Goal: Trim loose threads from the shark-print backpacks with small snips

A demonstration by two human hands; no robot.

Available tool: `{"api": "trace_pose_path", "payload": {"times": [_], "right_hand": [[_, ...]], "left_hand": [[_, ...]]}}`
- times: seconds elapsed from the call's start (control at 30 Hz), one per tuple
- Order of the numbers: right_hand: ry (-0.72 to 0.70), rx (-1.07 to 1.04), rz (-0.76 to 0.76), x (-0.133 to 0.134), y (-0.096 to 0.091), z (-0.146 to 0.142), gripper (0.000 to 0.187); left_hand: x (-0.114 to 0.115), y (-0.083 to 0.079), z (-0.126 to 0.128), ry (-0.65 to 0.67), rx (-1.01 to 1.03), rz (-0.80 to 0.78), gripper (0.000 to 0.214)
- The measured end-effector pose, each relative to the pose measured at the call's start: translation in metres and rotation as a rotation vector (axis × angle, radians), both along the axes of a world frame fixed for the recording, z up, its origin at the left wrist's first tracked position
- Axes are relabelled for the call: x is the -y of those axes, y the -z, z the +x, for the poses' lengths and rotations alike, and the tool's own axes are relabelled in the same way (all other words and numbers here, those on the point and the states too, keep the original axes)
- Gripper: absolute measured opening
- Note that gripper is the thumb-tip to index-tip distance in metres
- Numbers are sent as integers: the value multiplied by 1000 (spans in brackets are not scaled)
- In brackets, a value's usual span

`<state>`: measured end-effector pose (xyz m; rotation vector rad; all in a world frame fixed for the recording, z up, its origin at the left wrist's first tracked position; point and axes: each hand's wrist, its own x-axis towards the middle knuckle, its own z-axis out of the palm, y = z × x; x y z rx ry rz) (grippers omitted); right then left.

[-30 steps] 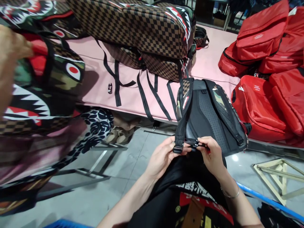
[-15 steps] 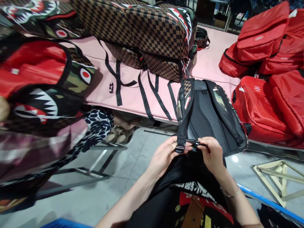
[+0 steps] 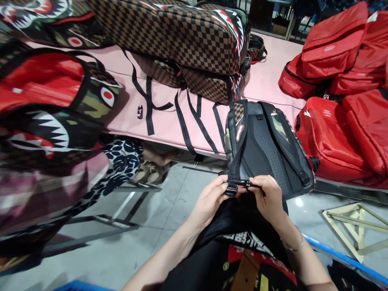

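A backpack lies back panel up at the pink table's front edge, its lower end toward me. My left hand is closed on the end of its left shoulder strap, by the black plastic strap adjuster. My right hand pinches a slim black piece with small pale dots, held across the strap just above the adjuster. Whether this is webbing or a plastic clip I cannot tell. Fingers hide parts of both.
Checkered backpacks with dangling black straps lie on the pink table. A small black buckle rests there too. Red bags are piled at right. At left, a person in patterned cloth sits by an open red-lined backpack.
The slim black piece and my right hand have shifted slightly left, further across the strap. At left, the open backpack has moved slightly left.
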<state>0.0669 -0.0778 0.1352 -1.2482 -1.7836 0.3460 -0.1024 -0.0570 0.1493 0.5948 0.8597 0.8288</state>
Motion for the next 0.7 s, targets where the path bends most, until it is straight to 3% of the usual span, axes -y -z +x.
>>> {"api": "trace_pose_path", "payload": {"times": [0.13,0.23,0.37,0.5,0.6,0.7], "right_hand": [[-16,46,-77,0,-5,-3,13],[26,-19,-120,-4,-11,10,13],[357,-179,-270,-4,-14,68,24],[644,-108,-463,10,-3,134,47],[649,-23,-586,21,6,154,37],[633,-150,-591,23,8,139,34]], "left_hand": [[-1,-5,-1,21,-94,34,25],[-4,-2,-9,44,-298,181,28],[-17,13,-26,42,-713,526,35],[-24,20,-36,209,-1095,757,30],[-24,14,-29,162,-1121,856,26],[-25,3,-5,156,-906,827,28]]}}
